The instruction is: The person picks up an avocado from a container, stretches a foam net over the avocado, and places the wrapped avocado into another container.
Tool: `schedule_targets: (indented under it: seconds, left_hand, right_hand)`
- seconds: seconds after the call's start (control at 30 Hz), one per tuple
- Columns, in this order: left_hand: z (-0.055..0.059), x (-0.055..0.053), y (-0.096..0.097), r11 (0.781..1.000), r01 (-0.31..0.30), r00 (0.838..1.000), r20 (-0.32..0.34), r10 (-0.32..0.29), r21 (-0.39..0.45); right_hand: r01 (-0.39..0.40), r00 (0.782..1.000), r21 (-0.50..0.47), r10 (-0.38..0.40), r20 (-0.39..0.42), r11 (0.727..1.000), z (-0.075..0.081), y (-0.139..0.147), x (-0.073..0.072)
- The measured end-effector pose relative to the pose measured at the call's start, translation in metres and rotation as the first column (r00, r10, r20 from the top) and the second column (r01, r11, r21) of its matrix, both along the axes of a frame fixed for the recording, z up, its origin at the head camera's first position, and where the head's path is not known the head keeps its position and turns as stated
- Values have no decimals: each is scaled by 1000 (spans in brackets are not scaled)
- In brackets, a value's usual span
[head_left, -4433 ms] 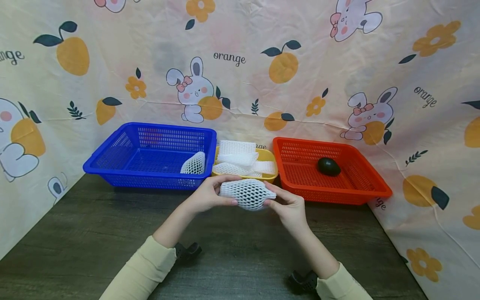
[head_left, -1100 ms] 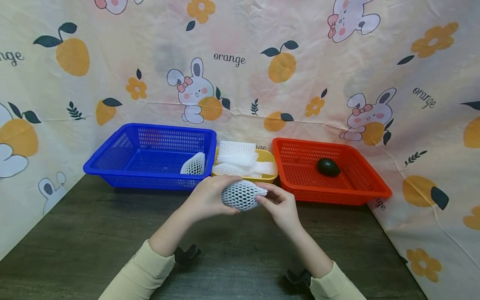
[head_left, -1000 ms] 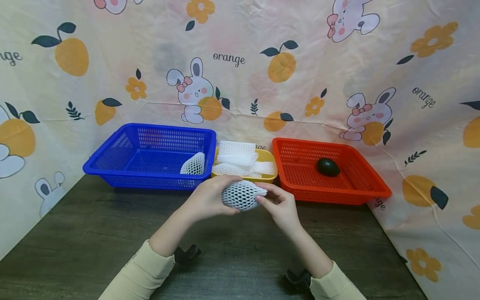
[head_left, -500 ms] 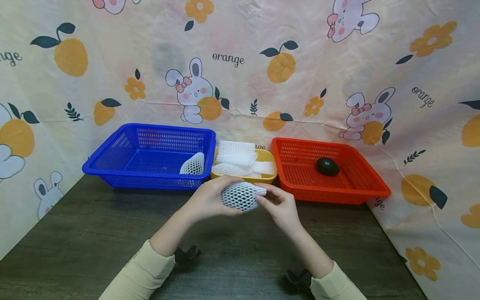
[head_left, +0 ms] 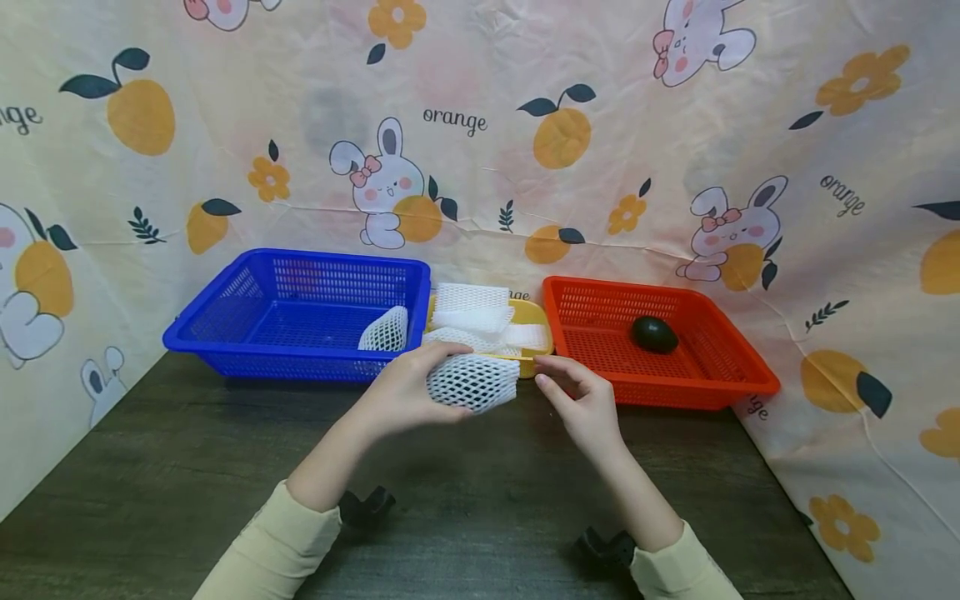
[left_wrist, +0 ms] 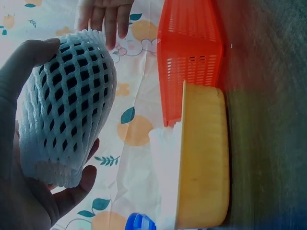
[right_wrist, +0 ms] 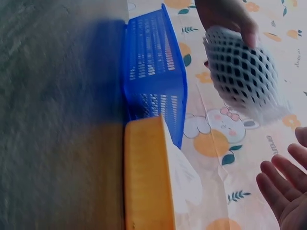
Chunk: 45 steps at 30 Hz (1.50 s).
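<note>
My left hand (head_left: 397,392) grips a white foam fruit net (head_left: 474,383) around its left end, above the table. Something dark fills the net and shows through its holes in the left wrist view (left_wrist: 72,96). At the right, the net's end is loose and flared. A small gap parts it from my right hand (head_left: 585,408), whose fingers are relaxed and hold nothing; the right wrist view shows that palm with its fingers spread. A dark green avocado (head_left: 654,334) lies in the red basket (head_left: 667,393). Another netted piece (head_left: 385,330) rests in the blue basket (head_left: 285,365).
Between the two larger baskets stands a yellow basket (head_left: 534,315) with several flat white foam nets (head_left: 472,310) piled in it. A printed cloth (head_left: 480,183) hangs behind. Black devices (head_left: 367,506) sit at both wrists, over the dark wooden table (head_left: 450,533).
Earlier, my right fingers pinched the net's right end. Now they have let go and moved right, and that end has spread wider. My left hand has shifted slightly left with the net.
</note>
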<state>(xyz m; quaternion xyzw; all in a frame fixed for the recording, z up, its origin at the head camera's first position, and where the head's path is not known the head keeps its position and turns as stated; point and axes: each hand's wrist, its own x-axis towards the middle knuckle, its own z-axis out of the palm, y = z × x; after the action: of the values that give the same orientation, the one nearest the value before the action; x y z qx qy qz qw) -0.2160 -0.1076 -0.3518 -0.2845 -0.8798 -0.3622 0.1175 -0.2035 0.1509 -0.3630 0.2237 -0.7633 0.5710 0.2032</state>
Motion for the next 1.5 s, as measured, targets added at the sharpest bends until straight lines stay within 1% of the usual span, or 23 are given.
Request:
schedule_targets:
  seconds: [0.13, 0.2, 0.23, 0.3, 0.43, 0.6, 0.67, 0.77, 0.93, 1.07, 1.17, 1.3, 1.5]
  left_hand:
    - [2, 0, -6, 1000, -20, 1000, 15, 20, 11]
    - [1, 0, -9, 999, -30, 999, 21, 30, 21]
    - [1, 0, -11, 999, -36, 999, 24, 35, 28]
    - [1, 0, -14, 998, -54, 998, 30, 53, 37]
    - [-1, -1, -22, 995, -94, 995, 38, 93, 44]
    - [-3, -3, -31, 990, -136, 989, 60, 134, 37]
    - [-3, -4, -35, 987, -153, 986, 67, 150, 40]
    - [-2, -6, -40, 983, -177, 982, 76, 173, 46]
    - [0, -8, -50, 979, -196, 978, 88, 190, 57]
    - [3, -10, -56, 975, -216, 973, 98, 209, 59]
    - [5, -12, -60, 970, -237, 967, 107, 230, 52]
    - [7, -16, -67, 966, -254, 963, 110, 248, 48]
    - [10, -22, -76, 961, -274, 958, 100, 269, 42]
  right_hand:
    - [87, 996, 43, -87, 13, 995, 5, 8, -3]
    - [135, 991, 77, -135, 4, 988, -1, 15, -10]
    - [161, 987, 99, -161, -1, 982, 0, 18, -12]
    - [207, 978, 138, -206, -18, 969, 0, 23, -15]
    - [293, 956, 220, -283, -75, 930, -1, 32, -21]
    - [359, 933, 308, -340, -115, 881, -6, 41, -27]
    - [371, 928, 349, -355, -113, 860, -8, 43, -29]
    - [389, 918, 417, -383, -102, 822, -11, 45, -31]
    - [392, 904, 519, -423, -65, 759, -14, 49, -33]
    - [388, 901, 573, -429, -69, 722, -19, 52, -37]
    - [388, 901, 592, -425, -83, 706, -22, 54, -40]
    - [385, 906, 606, -411, -103, 696, -26, 56, -42]
    - [388, 914, 598, -375, -153, 701, -33, 58, -45]
